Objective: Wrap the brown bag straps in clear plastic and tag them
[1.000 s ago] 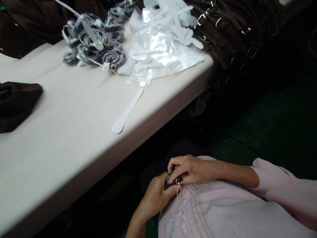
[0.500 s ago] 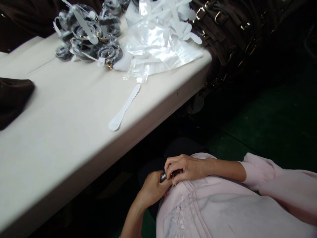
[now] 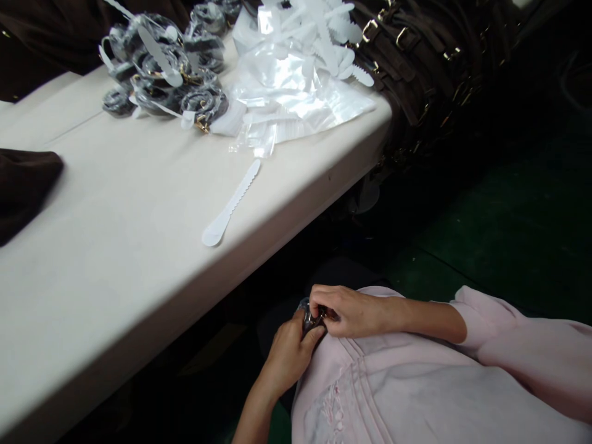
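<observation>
Low in front of the pink blouse, my left hand (image 3: 289, 354) grips a coiled dark strap in clear plastic (image 3: 306, 313); only a small part of it shows. The fingers of my right hand (image 3: 349, 311) are curled on the same strap from the other side, by a bit of gold-coloured metal. Both hands are below the table edge, and much of what they hold is hidden. On the table nearby lies a single white plastic tie with a toothed edge (image 3: 231, 203).
The pale table (image 3: 115, 246) runs diagonally across the left. On it are several plastic-wrapped coiled straps (image 3: 161, 68), a stack of clear bags (image 3: 296, 86) and a pile of white ties (image 3: 330, 37). Dark straps with gold buckles (image 3: 407, 55) hang over its far end. Dark brown cloth (image 3: 25, 191) lies left.
My hands have shifted slightly on the coiled strap, and more of its plastic wrap shows above my left hand. The gold clasp seen below my right fingers is now mostly covered.
</observation>
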Available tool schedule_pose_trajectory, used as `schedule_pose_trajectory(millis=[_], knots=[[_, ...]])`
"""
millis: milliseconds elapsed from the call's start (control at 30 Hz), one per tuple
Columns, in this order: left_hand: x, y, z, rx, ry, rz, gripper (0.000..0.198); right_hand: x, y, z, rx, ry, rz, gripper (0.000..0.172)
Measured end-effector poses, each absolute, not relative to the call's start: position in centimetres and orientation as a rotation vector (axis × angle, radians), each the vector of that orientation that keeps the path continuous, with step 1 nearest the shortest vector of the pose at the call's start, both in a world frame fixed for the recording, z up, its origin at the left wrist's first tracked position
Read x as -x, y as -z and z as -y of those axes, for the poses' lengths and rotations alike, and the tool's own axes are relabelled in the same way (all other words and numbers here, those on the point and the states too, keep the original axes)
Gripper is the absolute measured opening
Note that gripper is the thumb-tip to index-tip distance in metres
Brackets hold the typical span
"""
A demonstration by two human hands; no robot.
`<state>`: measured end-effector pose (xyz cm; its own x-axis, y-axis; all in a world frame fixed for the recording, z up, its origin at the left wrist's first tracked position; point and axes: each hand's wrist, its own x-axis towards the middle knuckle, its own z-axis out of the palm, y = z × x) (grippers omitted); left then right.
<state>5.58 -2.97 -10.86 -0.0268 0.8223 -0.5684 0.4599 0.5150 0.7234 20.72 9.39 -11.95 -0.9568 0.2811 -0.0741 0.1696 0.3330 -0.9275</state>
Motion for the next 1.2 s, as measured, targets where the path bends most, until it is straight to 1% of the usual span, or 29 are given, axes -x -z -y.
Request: schedule_pose_trajectory(millis=[67, 133, 267, 333, 400, 500, 533, 633, 700, 800, 900, 1067, 1200], knots=[[-5.6, 10.6, 3.1, -1.133, -0.397, -1.676, 0.022, -20.9, 11.4, -9.9, 0.363, -1.725, 2.503, 0.032], [-5.5, 10.2, 3.3, -1.159, -0.417, -1.661, 0.023, -21.2, 10.7, -10.5, 0.231, -1.697, 2.567, 0.032], [-5.1, 9.5, 3.5, -1.243, -0.431, -1.577, 0.019, -21.6, 9.3, -11.4, -0.059, -1.416, 2.819, 0.021], [-4.8, 9.1, 3.6, -1.286, -0.388, -1.547, 0.015, -21.8, 9.1, -11.7, -0.082, -1.350, 2.893, 0.021], [-4.7, 8.8, 3.6, -1.309, -0.373, -1.516, 0.015, -21.7, 9.2, -12.0, -0.086, -1.417, 2.893, 0.019], [-4.3, 8.8, 3.6, -1.321, -0.408, -1.442, 0.019, -21.4, 10.0, -12.7, -0.112, -1.696, 2.752, 0.010], [-4.2, 9.0, 3.6, -1.319, -0.420, -1.417, 0.020, -21.2, 10.3, -12.9, -0.103, -1.793, 2.689, 0.012], [-3.9, 9.7, 3.7, -1.292, -0.421, -1.376, 0.021, -20.4, 11.0, -13.8, -0.104, -1.990, 2.592, 0.037], [-3.8, 10.4, 3.8, -1.266, -0.417, -1.364, 0.022, -19.9, 11.6, -14.2, -0.185, -2.033, 2.607, 0.044], [-3.8, 11.4, 4.1, -1.240, -0.446, -1.353, 0.027, -19.4, 12.7, -14.5, -0.313, -2.106, 2.613, 0.040], [-4.0, 12.1, 4.5, -1.235, -0.534, -1.334, 0.030, -19.4, 14.0, -14.3, -0.340, -2.192, 2.588, 0.035], [-4.9, 12.9, 5.7, -1.227, -0.678, -1.340, 0.031, -19.8, 15.2, -13.8, -0.225, -2.215, 2.555, 0.033], [-5.7, 14.1, 7.4, -1.264, -0.787, -1.516, 0.034, -19.9, 15.1, -13.6, -0.139, -2.237, 2.574, 0.030]])
